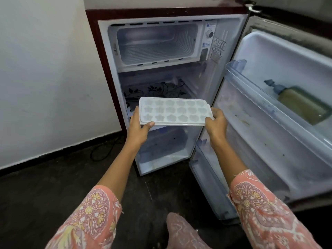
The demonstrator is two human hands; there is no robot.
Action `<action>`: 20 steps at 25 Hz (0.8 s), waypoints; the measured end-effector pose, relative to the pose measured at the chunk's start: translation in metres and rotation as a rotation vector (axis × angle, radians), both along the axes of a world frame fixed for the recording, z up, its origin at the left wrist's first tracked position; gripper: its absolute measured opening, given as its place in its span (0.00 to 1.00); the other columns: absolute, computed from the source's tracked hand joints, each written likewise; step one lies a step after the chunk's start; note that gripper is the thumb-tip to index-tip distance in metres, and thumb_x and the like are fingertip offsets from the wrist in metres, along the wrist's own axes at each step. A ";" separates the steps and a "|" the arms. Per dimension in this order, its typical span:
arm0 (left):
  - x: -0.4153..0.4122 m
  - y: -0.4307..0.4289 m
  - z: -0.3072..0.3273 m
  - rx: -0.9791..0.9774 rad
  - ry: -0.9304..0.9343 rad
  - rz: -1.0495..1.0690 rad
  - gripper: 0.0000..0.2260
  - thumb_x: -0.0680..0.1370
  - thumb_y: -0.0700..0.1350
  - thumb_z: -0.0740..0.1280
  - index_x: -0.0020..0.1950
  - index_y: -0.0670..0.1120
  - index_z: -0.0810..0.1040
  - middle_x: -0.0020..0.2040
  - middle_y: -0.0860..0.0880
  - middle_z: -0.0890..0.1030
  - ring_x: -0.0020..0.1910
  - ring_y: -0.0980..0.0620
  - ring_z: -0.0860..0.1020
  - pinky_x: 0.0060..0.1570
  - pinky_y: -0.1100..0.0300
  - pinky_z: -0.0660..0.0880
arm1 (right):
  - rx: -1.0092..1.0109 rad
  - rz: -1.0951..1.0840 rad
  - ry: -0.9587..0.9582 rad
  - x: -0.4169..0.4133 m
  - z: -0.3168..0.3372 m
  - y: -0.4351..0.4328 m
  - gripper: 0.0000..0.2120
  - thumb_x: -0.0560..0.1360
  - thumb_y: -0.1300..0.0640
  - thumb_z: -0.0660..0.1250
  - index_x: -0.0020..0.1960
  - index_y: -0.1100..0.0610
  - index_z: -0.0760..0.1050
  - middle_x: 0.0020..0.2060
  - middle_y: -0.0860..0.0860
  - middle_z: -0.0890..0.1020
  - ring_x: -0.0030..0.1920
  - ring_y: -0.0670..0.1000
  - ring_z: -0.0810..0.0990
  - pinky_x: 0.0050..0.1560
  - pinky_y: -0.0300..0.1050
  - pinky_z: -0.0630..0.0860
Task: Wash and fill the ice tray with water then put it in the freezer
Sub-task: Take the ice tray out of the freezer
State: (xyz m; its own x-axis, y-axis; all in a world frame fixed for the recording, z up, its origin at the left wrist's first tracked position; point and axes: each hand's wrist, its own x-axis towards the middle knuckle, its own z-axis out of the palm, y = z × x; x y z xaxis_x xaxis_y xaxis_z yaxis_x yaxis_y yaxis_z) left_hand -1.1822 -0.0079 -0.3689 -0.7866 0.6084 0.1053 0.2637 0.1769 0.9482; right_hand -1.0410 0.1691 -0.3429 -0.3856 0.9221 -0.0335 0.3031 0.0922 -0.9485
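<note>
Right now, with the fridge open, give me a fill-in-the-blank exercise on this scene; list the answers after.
1. The number of hands holding the ice tray is ____; the left hand and the right hand grip its short ends.
2. The freezer compartment sits at the ____ of the fridge interior.
3. The bottle lies in a shelf of the fridge's open ____.

Missing words: two; top; door.
</note>
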 end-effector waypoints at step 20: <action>0.194 -0.050 0.006 -0.286 -0.052 -0.501 0.47 0.59 0.63 0.69 0.73 0.55 0.52 0.67 0.48 0.59 0.63 0.61 0.54 0.66 0.57 0.53 | -0.081 -0.033 -0.141 0.262 -0.006 -0.069 0.26 0.72 0.47 0.70 0.67 0.51 0.68 0.57 0.51 0.63 0.60 0.49 0.66 0.62 0.40 0.64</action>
State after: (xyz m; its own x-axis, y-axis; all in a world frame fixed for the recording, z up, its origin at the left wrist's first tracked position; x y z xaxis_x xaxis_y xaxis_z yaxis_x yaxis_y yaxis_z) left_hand -0.9880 -0.0577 -0.3632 -0.3952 0.9064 -0.1494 0.3353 0.2937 0.8952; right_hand -0.7791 0.0997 -0.3491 -0.3408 0.9264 -0.1601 0.4355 0.0046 -0.9002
